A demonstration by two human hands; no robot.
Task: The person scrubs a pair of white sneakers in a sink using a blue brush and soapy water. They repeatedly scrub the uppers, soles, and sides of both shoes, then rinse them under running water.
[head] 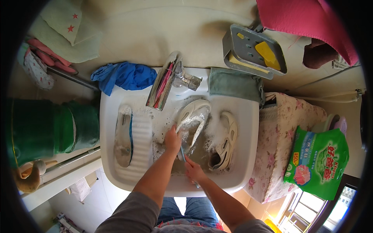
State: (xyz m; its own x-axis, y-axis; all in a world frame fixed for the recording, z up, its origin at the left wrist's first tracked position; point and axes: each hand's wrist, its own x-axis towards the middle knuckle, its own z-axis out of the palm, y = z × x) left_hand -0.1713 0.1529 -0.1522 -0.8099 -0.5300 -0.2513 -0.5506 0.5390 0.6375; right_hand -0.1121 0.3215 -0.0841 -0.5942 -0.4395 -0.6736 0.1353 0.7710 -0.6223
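Over soapy water in a white ceramic washbasin [132,182], my left hand [173,141] grips the side of a pale shoe [194,109]. My right hand [193,169] is closed around the blue handle of a brush [182,152], whose head is hidden by the shoe and my left hand. The other pale shoe [229,139] lies in the water to the right, apart from my hands. An insole [123,137] with a blue edge rests on the ribbed washboard part [142,145] at the left.
A metal faucet [163,84] overhangs the basin. Blue cloth [128,76] and grey-green cloth [233,83] lie on its back rim. A grey soap holder [253,49] is on the wall. A green detergent bag [319,163] and flowered cover [271,151] are right; a green container [58,128] is left.
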